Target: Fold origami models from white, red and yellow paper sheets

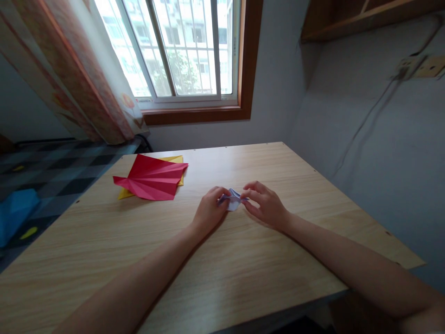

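Observation:
A small folded piece of pale lilac paper (233,200) sits at the middle of the wooden table (243,273), held from both sides. My left hand (210,209) pinches its left end with curled fingers. My right hand (264,205) grips its right end between thumb and fingertips. Part of the paper is hidden by my fingers. Both forearms reach in from the near edge of the table.
A creased red paper sheet (153,178) lies on a yellow sheet (174,160) at the table's far left. A window (181,51) and curtain (69,69) stand behind. A bed with a checked cover (52,176) lies left; a wall runs along the right.

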A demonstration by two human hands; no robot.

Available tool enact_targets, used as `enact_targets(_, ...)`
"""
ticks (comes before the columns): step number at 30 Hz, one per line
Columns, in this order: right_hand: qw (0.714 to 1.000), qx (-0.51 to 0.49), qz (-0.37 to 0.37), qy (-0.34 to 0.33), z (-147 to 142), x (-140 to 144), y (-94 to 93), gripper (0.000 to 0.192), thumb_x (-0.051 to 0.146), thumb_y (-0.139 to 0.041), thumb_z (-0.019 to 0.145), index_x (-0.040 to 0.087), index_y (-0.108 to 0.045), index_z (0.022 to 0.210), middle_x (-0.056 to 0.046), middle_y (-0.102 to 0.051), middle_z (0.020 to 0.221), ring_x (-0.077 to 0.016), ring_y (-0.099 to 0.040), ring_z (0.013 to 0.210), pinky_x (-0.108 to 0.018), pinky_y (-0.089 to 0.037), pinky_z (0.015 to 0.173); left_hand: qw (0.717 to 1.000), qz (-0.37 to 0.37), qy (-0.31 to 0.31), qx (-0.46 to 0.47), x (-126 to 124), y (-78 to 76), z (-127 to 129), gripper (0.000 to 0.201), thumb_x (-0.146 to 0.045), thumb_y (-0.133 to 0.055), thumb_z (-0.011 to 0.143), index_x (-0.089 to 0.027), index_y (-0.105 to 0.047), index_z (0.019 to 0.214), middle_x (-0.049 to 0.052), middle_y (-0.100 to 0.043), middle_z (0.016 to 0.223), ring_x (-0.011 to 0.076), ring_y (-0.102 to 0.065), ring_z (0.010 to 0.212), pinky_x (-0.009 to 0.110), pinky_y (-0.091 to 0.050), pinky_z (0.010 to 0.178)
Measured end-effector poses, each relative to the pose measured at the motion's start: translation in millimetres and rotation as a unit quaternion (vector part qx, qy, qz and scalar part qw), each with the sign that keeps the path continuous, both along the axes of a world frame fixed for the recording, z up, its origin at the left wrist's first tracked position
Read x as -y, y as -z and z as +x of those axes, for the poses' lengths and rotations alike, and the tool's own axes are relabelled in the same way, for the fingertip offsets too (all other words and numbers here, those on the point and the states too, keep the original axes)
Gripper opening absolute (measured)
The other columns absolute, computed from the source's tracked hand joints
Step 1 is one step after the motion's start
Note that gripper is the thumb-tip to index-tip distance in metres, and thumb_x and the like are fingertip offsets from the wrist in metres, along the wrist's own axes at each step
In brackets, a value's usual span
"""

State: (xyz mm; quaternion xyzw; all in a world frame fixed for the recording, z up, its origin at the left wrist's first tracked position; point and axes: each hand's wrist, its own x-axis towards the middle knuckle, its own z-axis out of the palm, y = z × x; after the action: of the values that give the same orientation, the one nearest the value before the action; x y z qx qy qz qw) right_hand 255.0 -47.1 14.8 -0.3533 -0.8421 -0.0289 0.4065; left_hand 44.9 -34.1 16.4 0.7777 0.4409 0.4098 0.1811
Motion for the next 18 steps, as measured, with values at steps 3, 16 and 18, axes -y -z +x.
enact_targets(3,0.999,0.017,0.026,0.006,0.5,-0.3,-0.3,0.009,0.019,-0.062,0.089,0.021,-0.069,0.093,-0.008,-0.066,0.103,-0.0190,-0.063,0.086,-0.033,-0.054,0.077,1.000,0.005,0.009,-0.005,0.6,-0.8,0.0,0.019,-0.005,-0.056,0.077,-0.020,-0.065,0.083,0.000,-0.066,0.087,0.0157,-0.060,0.083,0.027,-0.049,0.078)
enact_targets(16,1.000,-0.001,-0.019,0.004,-3.7,2.8,-2.9,0.011,0.018,-0.059,0.090,0.022,-0.069,0.093,-0.008,-0.068,0.103,-0.0215,-0.064,0.094,-0.037,-0.054,0.084,0.999,0.014,0.044,-0.028,2.9,0.2,1.1,0.021,-0.005,-0.055,0.078,-0.022,-0.065,0.087,0.003,-0.064,0.098,0.0166,-0.060,0.089,0.028,-0.050,0.077)
enact_targets(18,1.000,-0.001,-0.020,0.007,-5.0,3.9,-4.4,0.011,0.018,-0.059,0.090,0.022,-0.069,0.091,-0.008,-0.069,0.102,-0.0217,-0.063,0.093,-0.038,-0.053,0.084,0.998,0.022,0.050,-0.031,4.2,-0.2,2.2,0.021,-0.005,-0.056,0.078,-0.022,-0.065,0.087,0.003,-0.064,0.100,0.0170,-0.061,0.091,0.029,-0.050,0.080)
